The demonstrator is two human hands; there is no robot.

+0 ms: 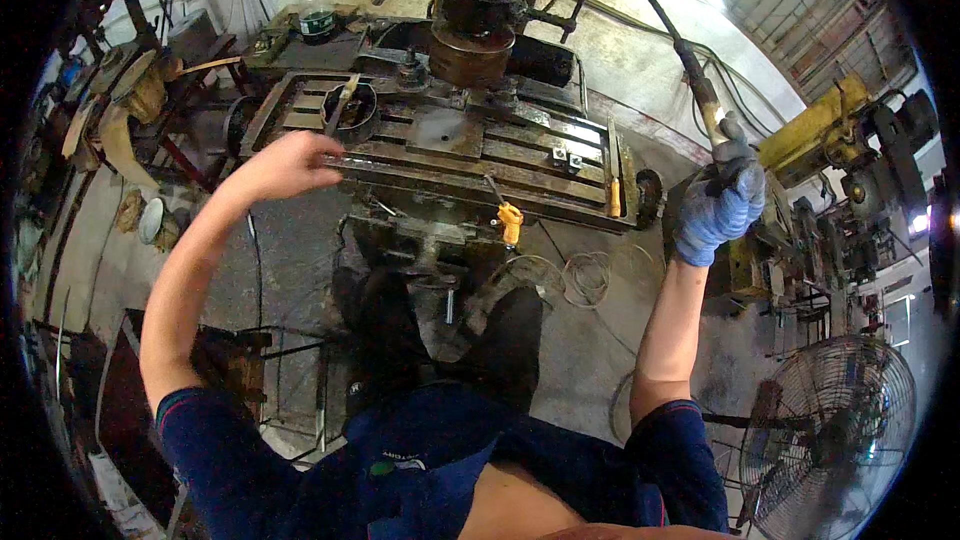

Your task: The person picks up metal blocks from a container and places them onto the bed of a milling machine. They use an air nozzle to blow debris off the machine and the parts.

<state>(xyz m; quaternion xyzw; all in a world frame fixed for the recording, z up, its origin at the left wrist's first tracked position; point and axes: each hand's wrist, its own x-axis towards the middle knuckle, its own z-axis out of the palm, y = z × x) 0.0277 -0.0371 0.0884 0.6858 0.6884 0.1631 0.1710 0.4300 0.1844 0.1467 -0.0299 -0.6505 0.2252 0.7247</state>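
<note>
My left hand [292, 166], bare, hovers at the left front edge of the slotted machine table [540, 165]. Its fingers are bent and apart from the thumb, with nothing visible between them. Just beyond the fingertips, a brush [343, 103] with a yellowish end leans in a round dark pot [372, 110]. My right hand [722, 202], in a blue-grey glove, is wrapped around the end of a long lever [690, 65] that slopes down from the machine head. Under the spindle [470, 48] lies a flat metal plate [440, 130].
Two small metal blocks [568, 159] and a yellow-handled tool [615, 192] lie on the table's right part. A yellow air gun [510, 224] hangs at its front edge. A caged fan [835, 440] stands at lower right. A green-tinted bottle [316, 15] stands at back left.
</note>
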